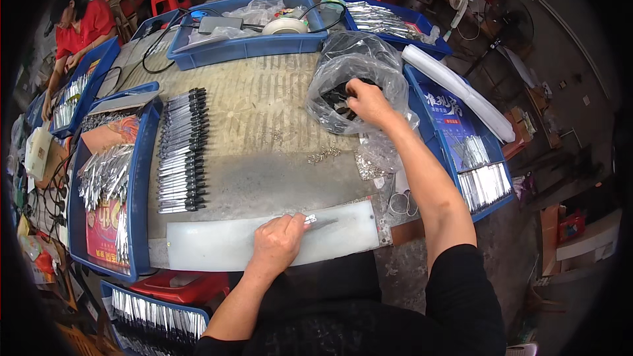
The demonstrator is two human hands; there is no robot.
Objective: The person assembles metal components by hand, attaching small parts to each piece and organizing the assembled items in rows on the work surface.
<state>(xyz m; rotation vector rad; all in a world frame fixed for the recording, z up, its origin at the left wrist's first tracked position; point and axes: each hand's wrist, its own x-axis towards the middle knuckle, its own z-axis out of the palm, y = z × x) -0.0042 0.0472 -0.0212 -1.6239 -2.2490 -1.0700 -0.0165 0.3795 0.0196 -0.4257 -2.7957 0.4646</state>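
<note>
Left hand (277, 240): curled nearly closed over the board, a small silver piece (309, 219) showing at its fingertips, a hold that seems meant to keep that piece steady and ready
Right hand (368, 103): reaching into the bag's mouth with fingers bent inward; whether it has hold of anything cannot be told
Plastic bag (359, 59): clear, mouth spread wide on the table (257, 118), probably so the dark parts (335, 97) inside stay within easy reach
White board (217, 240): along the near edge, likely giving a smooth surface close to the body
Rod row (181, 158): silver rods with black ends, side by side and facing one way, perhaps to keep them orderly
Metal bits (323, 155): loose between bag and board, near both hands
Blue tray (140, 184): left of the row, its walls containing more silver rods
</note>
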